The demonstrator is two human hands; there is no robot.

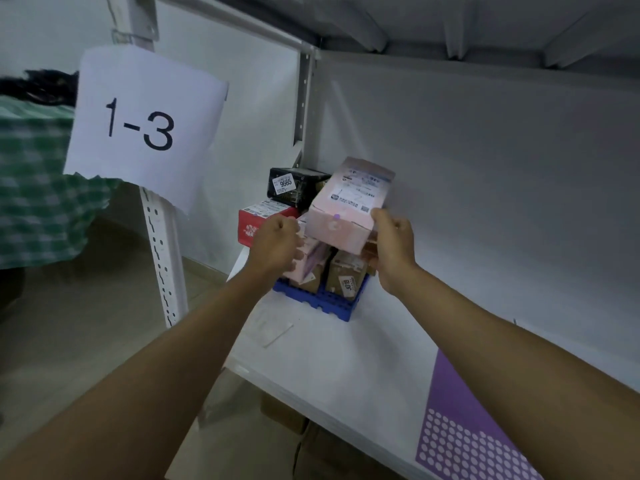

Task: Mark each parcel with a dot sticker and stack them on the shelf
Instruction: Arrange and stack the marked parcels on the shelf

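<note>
A pink parcel (346,209) with a white shipping label lies tilted on top of a pile of parcels on the white shelf (332,362). A small purple dot sticker (336,215) sits near its front edge. My right hand (393,247) grips the pink parcel's right front corner. My left hand (275,242) is just left of the parcel with fingers curled; I cannot tell whether it touches it. Under the pink parcel are another pink parcel (308,265) and a brown carton (346,280).
A blue plastic pallet (332,304) carries the pile. Behind are a black box (294,187) labelled 9665 and a red box (256,220). A purple dot sticker sheet (460,427) lies at the shelf's front right. A "1-3" paper sign (142,126) hangs on the upright; a person in green check stands left.
</note>
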